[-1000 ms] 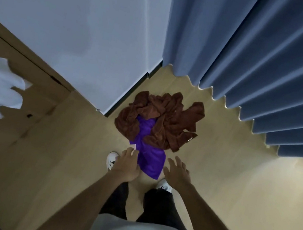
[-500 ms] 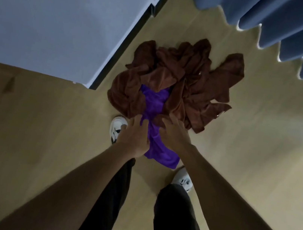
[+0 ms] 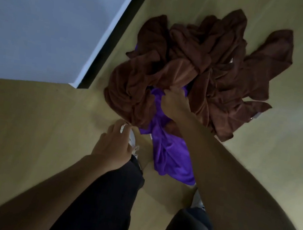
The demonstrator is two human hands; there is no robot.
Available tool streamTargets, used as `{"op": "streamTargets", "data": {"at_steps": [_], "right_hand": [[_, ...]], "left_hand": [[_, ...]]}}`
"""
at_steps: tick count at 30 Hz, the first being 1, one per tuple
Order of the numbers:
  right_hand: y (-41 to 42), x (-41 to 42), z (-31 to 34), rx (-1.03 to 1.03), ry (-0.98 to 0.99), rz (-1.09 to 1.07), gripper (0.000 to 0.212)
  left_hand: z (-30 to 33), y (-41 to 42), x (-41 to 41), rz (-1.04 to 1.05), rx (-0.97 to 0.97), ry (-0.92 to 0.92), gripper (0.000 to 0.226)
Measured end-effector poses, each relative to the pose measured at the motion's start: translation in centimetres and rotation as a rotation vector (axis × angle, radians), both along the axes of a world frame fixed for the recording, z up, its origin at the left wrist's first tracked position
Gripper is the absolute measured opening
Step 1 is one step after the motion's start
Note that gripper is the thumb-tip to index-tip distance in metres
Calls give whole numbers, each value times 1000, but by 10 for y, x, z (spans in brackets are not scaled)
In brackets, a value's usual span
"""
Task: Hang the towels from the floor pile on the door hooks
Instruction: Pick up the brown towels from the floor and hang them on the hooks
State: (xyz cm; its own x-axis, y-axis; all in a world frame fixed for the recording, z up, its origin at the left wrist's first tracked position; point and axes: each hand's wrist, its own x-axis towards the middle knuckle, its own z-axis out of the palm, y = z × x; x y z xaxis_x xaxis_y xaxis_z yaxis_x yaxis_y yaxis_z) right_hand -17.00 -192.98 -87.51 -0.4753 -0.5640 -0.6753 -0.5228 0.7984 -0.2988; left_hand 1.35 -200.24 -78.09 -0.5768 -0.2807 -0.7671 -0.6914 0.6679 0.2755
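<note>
Brown towels (image 3: 203, 67) – plain, heaped over one purple towel (image 3: 170, 153). Floor (image 3: 27, 125) tan; wall (image 3: 44, 10) pale grey; trousers (image 3: 105, 206) black

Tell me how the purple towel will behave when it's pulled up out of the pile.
The purple towel lies creased and draped, so it will probably hang limp. Its sheen hints it may slide easily. Brown towels overlap its upper part, where the right hand grips, so some may drag along. The left hand seems free to hold those down.
</note>
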Motion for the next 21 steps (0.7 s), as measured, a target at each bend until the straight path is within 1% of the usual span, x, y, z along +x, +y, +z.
{"op": "streamTargets", "data": {"at_steps": [2, 5, 8, 10, 12, 13, 15, 17, 19, 21], "right_hand": [[8, 9, 34, -90, 22, 54, 34], [22, 20, 114, -215, -49, -2, 33], [40, 25, 209, -373, -63, -122, 24], [52, 24, 269, -498, -31, -131, 18], [64, 18, 328, -567, -16, -161, 13], [69, 14, 357, -590, -12, -172, 11], [80, 6, 404, -696, 44, -159, 12], [91, 0, 447, -767, 58, -169, 13], [103, -2, 487, -795, 54, -160, 11], [116, -5, 522, -837, 50, -131, 12]], "left_hand": [[18, 4, -6, 17, -3, 15, 52], [66, 11, -28, 102, 22, 100, 56], [127, 16, -59, 186, 60, 272, 67], [171, 16, -79, 203, 51, 338, 78], [217, 14, -93, 183, 27, 308, 86], [238, 14, -98, 164, 23, 246, 86], [277, 19, -103, 124, 63, 72, 82], [315, 31, -103, 123, 107, -34, 69], [354, 48, -101, 145, 97, 1, 54], [393, 61, -100, 180, 57, 119, 48]]}}
